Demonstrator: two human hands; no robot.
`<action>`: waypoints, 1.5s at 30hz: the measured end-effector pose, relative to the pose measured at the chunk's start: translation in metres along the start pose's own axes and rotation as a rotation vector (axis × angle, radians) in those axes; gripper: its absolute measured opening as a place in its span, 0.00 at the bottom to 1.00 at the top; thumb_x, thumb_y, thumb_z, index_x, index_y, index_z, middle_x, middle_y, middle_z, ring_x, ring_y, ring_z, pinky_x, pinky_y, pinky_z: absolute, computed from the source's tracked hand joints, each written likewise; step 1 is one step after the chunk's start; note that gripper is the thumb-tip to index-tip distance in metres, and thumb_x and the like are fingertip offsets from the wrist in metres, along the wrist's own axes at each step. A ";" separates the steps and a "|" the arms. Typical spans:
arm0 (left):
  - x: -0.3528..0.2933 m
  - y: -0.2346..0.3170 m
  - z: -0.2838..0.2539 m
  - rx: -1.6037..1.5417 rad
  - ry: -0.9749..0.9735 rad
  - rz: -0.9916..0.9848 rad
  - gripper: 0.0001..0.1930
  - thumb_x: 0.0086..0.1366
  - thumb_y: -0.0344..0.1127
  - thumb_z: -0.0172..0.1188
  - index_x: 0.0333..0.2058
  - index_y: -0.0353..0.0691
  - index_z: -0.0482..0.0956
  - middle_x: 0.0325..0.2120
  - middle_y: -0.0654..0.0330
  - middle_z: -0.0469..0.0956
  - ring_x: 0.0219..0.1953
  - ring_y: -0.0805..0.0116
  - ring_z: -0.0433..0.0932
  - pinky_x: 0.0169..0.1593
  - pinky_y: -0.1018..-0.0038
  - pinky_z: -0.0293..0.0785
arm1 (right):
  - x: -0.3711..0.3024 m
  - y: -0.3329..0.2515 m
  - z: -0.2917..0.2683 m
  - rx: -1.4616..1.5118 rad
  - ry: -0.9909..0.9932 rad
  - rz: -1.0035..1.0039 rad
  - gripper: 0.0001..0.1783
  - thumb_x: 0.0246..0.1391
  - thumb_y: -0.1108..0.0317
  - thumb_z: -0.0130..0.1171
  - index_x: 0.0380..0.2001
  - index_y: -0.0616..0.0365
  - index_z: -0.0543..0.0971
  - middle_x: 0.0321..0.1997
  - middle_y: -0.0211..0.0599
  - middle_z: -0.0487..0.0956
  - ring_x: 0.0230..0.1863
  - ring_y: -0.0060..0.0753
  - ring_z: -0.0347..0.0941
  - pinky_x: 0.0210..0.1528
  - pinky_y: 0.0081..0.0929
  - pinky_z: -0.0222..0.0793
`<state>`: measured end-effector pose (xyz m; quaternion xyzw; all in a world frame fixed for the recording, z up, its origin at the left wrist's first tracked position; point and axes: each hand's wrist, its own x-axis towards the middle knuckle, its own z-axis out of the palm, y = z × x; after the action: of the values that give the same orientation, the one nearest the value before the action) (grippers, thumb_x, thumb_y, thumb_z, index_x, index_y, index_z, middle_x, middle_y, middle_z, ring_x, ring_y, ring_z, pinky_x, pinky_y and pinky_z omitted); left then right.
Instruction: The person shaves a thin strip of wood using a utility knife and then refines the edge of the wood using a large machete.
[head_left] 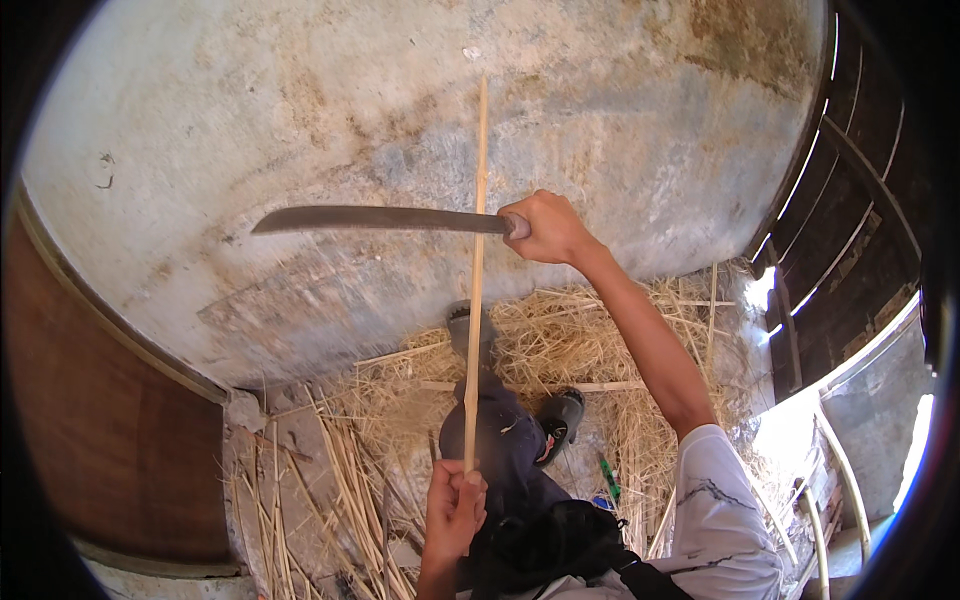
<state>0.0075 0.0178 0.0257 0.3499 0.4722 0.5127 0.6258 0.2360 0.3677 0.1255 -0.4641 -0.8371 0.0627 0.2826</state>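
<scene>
My right hand is closed around the handle of a machete, whose long dark blade points left, level across the view. The blade crosses a pale bamboo strip near its upper half; whether the two touch I cannot tell. With fingers and thumb, my left hand grips the near end of that strip, low in the view. The strip runs almost straight away from me and tapers to a point at its far end against the stained wall.
A stained pale wall rises ahead. Shavings heap around my boots. Several cut strips lie at left, beside a brown panel. Dark slatted boards stand at right. A small green object lies near my right boot.
</scene>
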 end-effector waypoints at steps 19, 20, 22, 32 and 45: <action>0.006 0.003 0.002 -0.051 -0.051 -0.050 0.09 0.81 0.38 0.50 0.52 0.40 0.66 0.25 0.67 0.64 0.17 0.85 0.54 0.18 0.83 0.51 | 0.037 0.017 -0.010 0.216 0.129 0.232 0.13 0.46 0.62 0.63 0.32 0.60 0.86 0.30 0.50 0.84 0.36 0.54 0.82 0.43 0.46 0.76; 0.004 0.004 0.000 -0.053 -0.045 -0.053 0.10 0.81 0.38 0.49 0.52 0.40 0.67 0.25 0.67 0.64 0.17 0.85 0.53 0.18 0.83 0.50 | 0.036 0.012 -0.008 0.221 0.111 0.202 0.13 0.46 0.62 0.63 0.31 0.59 0.86 0.30 0.50 0.84 0.36 0.55 0.82 0.43 0.46 0.76; 0.002 0.006 -0.005 -0.059 -0.035 -0.061 0.10 0.82 0.38 0.49 0.53 0.40 0.68 0.25 0.68 0.63 0.17 0.85 0.53 0.18 0.83 0.50 | 0.029 0.003 -0.004 0.230 0.075 0.146 0.13 0.45 0.62 0.63 0.31 0.59 0.86 0.29 0.50 0.84 0.36 0.56 0.82 0.42 0.47 0.75; 0.004 0.017 -0.011 -0.137 -0.033 -0.098 0.09 0.81 0.39 0.50 0.50 0.40 0.71 0.25 0.69 0.62 0.17 0.85 0.53 0.18 0.83 0.50 | 0.020 -0.014 -0.005 0.109 0.042 0.181 0.13 0.47 0.62 0.60 0.30 0.57 0.86 0.29 0.51 0.83 0.35 0.58 0.80 0.41 0.50 0.75; 0.008 0.005 -0.001 -0.109 -0.040 -0.049 0.08 0.79 0.36 0.53 0.50 0.41 0.68 0.24 0.68 0.65 0.15 0.86 0.54 0.16 0.84 0.50 | 0.033 0.010 -0.018 0.123 0.137 0.280 0.13 0.45 0.63 0.61 0.33 0.56 0.88 0.36 0.54 0.86 0.39 0.60 0.82 0.45 0.48 0.78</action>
<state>0.0047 0.0268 0.0282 0.3138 0.4393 0.5153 0.6656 0.2391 0.3972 0.1507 -0.5614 -0.7376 0.1208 0.3552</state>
